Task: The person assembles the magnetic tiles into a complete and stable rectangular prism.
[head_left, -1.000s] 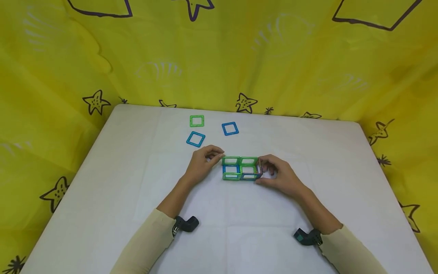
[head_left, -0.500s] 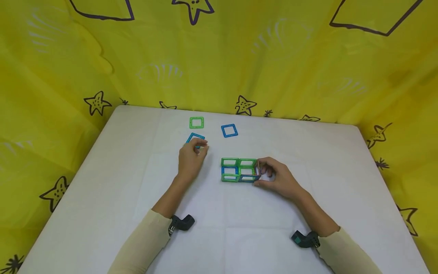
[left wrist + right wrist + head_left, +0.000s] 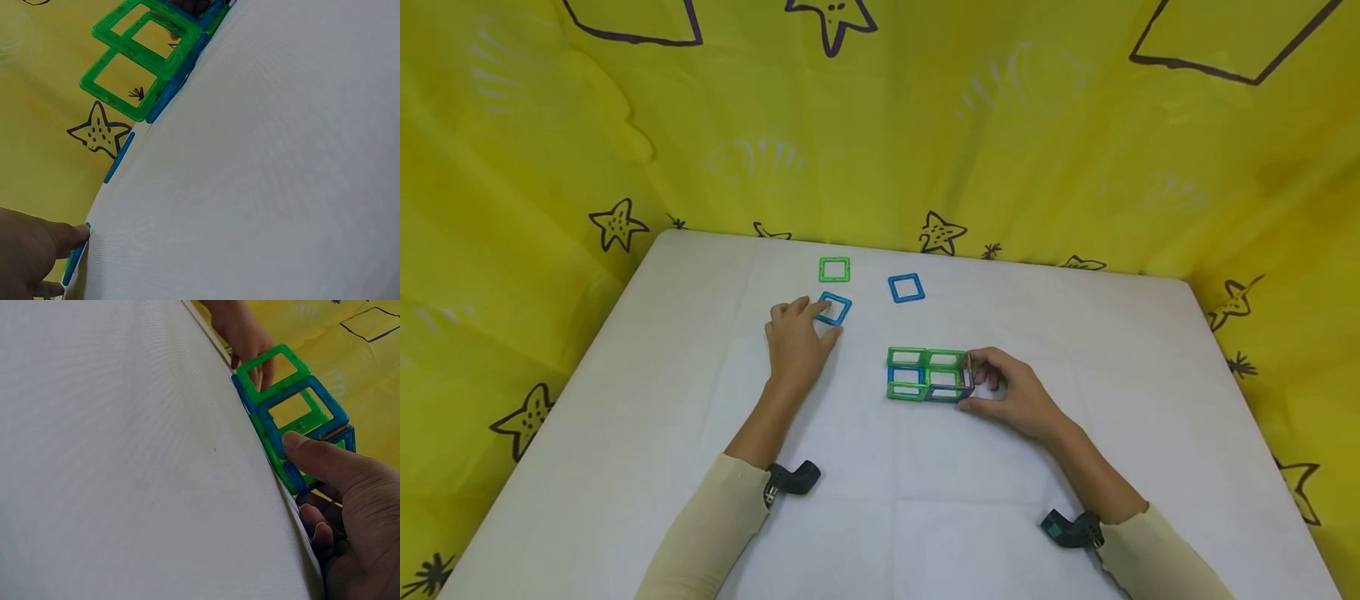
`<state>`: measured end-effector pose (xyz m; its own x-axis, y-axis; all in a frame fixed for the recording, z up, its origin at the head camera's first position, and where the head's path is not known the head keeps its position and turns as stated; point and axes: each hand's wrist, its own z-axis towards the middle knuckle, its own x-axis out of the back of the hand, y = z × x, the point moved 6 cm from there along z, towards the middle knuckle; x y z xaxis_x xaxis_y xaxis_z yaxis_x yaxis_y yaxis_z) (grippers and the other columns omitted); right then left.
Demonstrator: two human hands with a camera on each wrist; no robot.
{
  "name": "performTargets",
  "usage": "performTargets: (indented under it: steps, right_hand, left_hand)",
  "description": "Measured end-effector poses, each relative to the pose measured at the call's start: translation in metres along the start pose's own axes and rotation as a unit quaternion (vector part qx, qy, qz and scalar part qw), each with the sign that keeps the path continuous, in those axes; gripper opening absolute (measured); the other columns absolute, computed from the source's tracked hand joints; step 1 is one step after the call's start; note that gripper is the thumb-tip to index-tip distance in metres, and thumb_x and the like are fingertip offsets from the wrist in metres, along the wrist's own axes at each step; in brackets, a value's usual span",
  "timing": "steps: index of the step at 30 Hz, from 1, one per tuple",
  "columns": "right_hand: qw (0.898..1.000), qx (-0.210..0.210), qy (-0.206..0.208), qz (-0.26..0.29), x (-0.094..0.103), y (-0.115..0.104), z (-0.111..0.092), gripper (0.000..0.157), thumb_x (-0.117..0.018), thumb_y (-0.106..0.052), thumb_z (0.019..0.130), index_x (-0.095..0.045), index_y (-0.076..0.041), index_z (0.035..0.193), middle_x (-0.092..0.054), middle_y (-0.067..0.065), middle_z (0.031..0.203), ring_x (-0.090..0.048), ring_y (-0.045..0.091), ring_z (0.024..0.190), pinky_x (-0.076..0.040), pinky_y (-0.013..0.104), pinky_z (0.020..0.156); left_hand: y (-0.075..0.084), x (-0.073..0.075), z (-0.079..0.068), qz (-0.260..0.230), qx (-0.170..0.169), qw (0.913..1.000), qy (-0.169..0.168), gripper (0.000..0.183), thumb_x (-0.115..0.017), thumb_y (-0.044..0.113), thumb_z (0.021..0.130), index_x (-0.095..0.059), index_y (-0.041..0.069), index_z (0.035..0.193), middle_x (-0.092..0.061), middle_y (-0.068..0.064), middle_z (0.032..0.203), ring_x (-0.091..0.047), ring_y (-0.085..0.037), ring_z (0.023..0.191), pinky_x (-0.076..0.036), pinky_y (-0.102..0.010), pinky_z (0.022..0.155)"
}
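My left hand is at a blue square magnetic tile lying flat on the table. Its fingers are extended, the index finger over the tile and the thumb beside the near corner. In the left wrist view the thumb touches the edge of that tile. My right hand grips the right end of an open-topped box of green and blue magnetic tiles. The right wrist view has the thumb pressed on a blue side tile; the other fingers are partly hidden behind the box.
Behind the hands, a green square tile and another blue square tile lie flat. A white cloth covers the table. A yellow curtain with drawn stars hangs along the far edge.
My left hand has left the box's left end and moved left and away to the blue tile, its fingers spreading over it. The right hand keeps holding the box in place.
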<state>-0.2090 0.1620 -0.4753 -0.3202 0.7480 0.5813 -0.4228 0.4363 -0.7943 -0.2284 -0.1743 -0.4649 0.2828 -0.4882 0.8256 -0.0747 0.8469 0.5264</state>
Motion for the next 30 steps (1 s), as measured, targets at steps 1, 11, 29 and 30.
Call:
performTargets:
  steps: [1, 11, 29, 30]
  right_hand:
    - [1.000, -0.001, 0.000, 0.001, 0.000, 0.000, 0.000, 0.063, -0.097, -0.011, 0.075, -0.066, -0.007, 0.130, -0.061, 0.006, 0.097, -0.051, 0.022, 0.084, -0.043, 0.028, 0.070]
    - [1.000, -0.002, 0.002, 0.001, -0.001, -0.002, -0.001, 0.066, -0.097, -0.011, 0.074, -0.065, -0.005, 0.131, -0.060, 0.007, 0.098, -0.050, 0.023, 0.085, -0.042, 0.029, 0.070]
    - [1.000, 0.003, 0.000, 0.009, 0.000, -0.003, -0.001, 0.063, -0.097, -0.012, 0.075, -0.066, -0.008, 0.129, -0.059, 0.007, 0.096, -0.051, 0.023, 0.084, -0.043, 0.030, 0.070]
    - [1.000, 0.004, 0.000, 0.007, 0.000, -0.003, -0.001, 0.063, -0.097, -0.012, 0.075, -0.065, -0.007, 0.129, -0.060, 0.007, 0.097, -0.050, 0.023, 0.084, -0.042, 0.030, 0.070]
  left_hand:
    - [0.000, 0.000, 0.000, 0.001, 0.000, 1.0000, -0.002, 0.041, -0.084, 0.030, 0.093, -0.076, 0.013, 0.130, -0.058, -0.019, 0.147, -0.046, -0.041, 0.132, -0.041, -0.055, 0.100]
    - [-0.002, -0.001, -0.001, -0.009, -0.003, 0.9999, 0.010, 0.036, -0.090, 0.034, 0.087, -0.080, 0.008, 0.110, -0.066, -0.015, 0.140, -0.050, -0.035, 0.126, -0.041, -0.051, 0.096]
    - [0.008, -0.009, -0.004, -0.061, -0.035, 0.9896, -0.126, 0.072, -0.090, 0.025, 0.085, -0.059, 0.008, 0.148, -0.060, -0.015, 0.140, -0.048, -0.032, 0.119, -0.052, -0.044, 0.094]
    - [0.009, -0.009, -0.005, -0.058, -0.034, 0.9889, -0.132, 0.074, -0.092, 0.028, 0.084, -0.059, 0.008, 0.148, -0.059, -0.016, 0.140, -0.048, -0.032, 0.119, -0.052, -0.043, 0.094]
